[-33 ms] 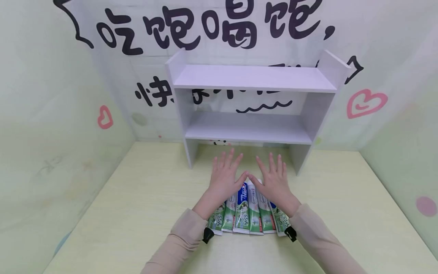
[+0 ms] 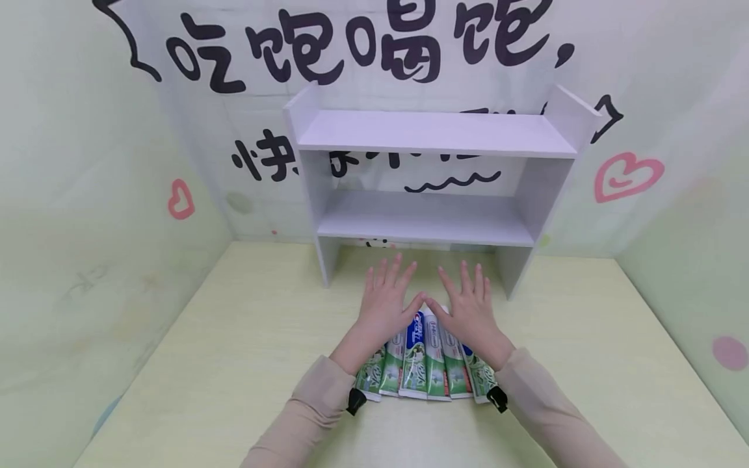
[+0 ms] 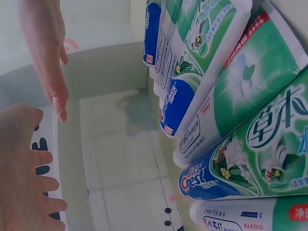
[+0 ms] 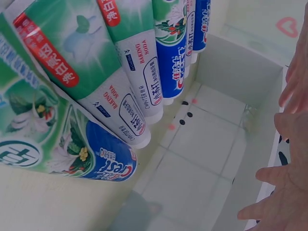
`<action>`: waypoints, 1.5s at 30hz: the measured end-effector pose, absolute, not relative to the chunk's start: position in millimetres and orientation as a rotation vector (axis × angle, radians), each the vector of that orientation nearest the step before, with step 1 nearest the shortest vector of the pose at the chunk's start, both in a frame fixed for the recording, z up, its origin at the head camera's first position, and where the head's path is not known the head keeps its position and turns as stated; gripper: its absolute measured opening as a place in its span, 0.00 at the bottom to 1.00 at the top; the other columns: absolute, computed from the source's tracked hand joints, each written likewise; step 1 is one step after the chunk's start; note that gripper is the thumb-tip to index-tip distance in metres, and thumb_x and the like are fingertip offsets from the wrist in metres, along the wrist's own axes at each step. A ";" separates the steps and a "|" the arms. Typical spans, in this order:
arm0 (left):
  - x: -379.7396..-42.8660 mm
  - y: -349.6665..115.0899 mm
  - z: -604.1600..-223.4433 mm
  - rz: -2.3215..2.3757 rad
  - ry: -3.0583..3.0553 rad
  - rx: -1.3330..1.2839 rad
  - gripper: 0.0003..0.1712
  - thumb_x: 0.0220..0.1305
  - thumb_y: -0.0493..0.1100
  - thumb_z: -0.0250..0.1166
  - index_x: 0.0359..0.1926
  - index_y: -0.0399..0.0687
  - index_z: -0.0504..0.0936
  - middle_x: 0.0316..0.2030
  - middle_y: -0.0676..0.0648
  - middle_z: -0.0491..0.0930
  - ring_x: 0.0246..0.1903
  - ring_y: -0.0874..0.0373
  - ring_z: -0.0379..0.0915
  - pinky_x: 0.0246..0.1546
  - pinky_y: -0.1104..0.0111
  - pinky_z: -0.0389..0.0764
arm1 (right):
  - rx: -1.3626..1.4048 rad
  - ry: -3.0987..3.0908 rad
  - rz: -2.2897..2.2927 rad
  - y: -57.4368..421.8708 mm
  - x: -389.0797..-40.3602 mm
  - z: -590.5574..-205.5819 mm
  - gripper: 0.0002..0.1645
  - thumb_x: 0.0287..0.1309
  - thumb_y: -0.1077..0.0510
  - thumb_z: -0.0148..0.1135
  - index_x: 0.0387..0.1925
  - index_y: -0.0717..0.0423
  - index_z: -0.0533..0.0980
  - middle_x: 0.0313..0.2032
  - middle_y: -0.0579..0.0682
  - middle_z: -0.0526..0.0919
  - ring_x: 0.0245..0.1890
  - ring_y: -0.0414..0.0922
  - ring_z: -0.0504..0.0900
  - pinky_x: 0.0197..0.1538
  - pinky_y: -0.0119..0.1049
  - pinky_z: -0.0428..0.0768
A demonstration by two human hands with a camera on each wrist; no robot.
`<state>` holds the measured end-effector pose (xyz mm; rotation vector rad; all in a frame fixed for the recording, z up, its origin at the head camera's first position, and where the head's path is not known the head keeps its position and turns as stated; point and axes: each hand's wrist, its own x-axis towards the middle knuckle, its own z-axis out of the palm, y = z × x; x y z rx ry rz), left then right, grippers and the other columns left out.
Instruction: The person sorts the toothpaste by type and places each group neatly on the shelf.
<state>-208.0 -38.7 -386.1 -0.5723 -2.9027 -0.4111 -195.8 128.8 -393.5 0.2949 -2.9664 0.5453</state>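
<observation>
Several toothpaste tubes lie side by side in a fanned row on the table, caps toward the shelf. Some are blue and green Crest tubes (image 2: 415,364); others are white and green baking soda tubes (image 2: 436,367). My left hand (image 2: 381,309) is held palm down over the left part of the row, fingers spread. My right hand (image 2: 471,318) mirrors it over the right part, and the thumbs nearly meet. Neither hand holds anything. Both wrist views show a gap between the hands and the tubes. The hands and forearms partly hide the outer tubes in the head view.
Behind the tubes stands a white two-tier shelf (image 2: 424,218) on the pale table (image 2: 251,338), its side panels reaching down to the tabletop. A printed backdrop (image 2: 363,91) with black lettering rises behind it. Walls (image 2: 76,214) close off the left and right sides.
</observation>
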 end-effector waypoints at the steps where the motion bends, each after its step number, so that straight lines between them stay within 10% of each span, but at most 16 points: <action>1: -207.8 -39.1 -386.0 -0.415 -2.902 -0.573 0.36 0.66 0.63 0.42 0.69 0.54 0.52 0.71 0.42 0.43 0.70 0.43 0.36 0.67 0.47 0.38 | 0.296 -2.966 0.546 128.4 -195.8 -393.5 0.42 0.60 0.34 0.43 0.69 0.50 0.50 0.69 0.67 0.38 0.67 0.67 0.30 0.66 0.63 0.36; 10: -207.8 -47.3 -387.3 -0.439 -2.905 -0.577 0.36 0.65 0.63 0.42 0.69 0.52 0.52 0.71 0.42 0.42 0.70 0.43 0.37 0.68 0.49 0.39 | 0.312 -2.978 0.555 128.8 -197.3 -399.4 0.41 0.61 0.38 0.46 0.69 0.52 0.51 0.68 0.69 0.40 0.67 0.69 0.33 0.65 0.64 0.39; 17: -210.3 -56.3 -388.7 -0.460 -2.734 -0.609 0.31 0.64 0.56 0.51 0.62 0.45 0.65 0.62 0.40 0.65 0.62 0.45 0.60 0.64 0.51 0.57 | 0.342 -2.890 0.665 128.0 -198.6 -400.3 0.40 0.59 0.43 0.52 0.65 0.60 0.56 0.64 0.73 0.54 0.65 0.71 0.48 0.62 0.67 0.51; 24: -212.4 -68.3 -386.4 -0.570 -2.519 -0.625 0.18 0.60 0.46 0.59 0.49 0.44 0.77 0.44 0.45 0.80 0.43 0.52 0.78 0.44 0.63 0.78 | 0.330 -2.842 0.925 129.8 -199.7 -403.6 0.33 0.57 0.52 0.57 0.59 0.68 0.63 0.54 0.71 0.67 0.55 0.64 0.67 0.55 0.57 0.69; 31: -217.1 -80.6 -382.9 -0.759 -2.386 -0.560 0.16 0.58 0.41 0.61 0.48 0.41 0.76 0.42 0.46 0.81 0.34 0.56 0.80 0.25 0.72 0.77 | 0.238 -2.854 1.156 136.0 -199.5 -406.4 0.27 0.59 0.55 0.55 0.56 0.67 0.66 0.52 0.68 0.71 0.52 0.61 0.71 0.52 0.53 0.72; 45: -225.3 -101.4 -377.0 -1.113 -2.348 -0.491 0.17 0.59 0.37 0.58 0.49 0.35 0.73 0.45 0.39 0.77 0.39 0.52 0.77 0.43 0.66 0.79 | 0.126 -2.857 1.225 152.5 -190.7 -423.5 0.23 0.58 0.58 0.56 0.51 0.69 0.69 0.42 0.65 0.77 0.44 0.57 0.76 0.47 0.48 0.76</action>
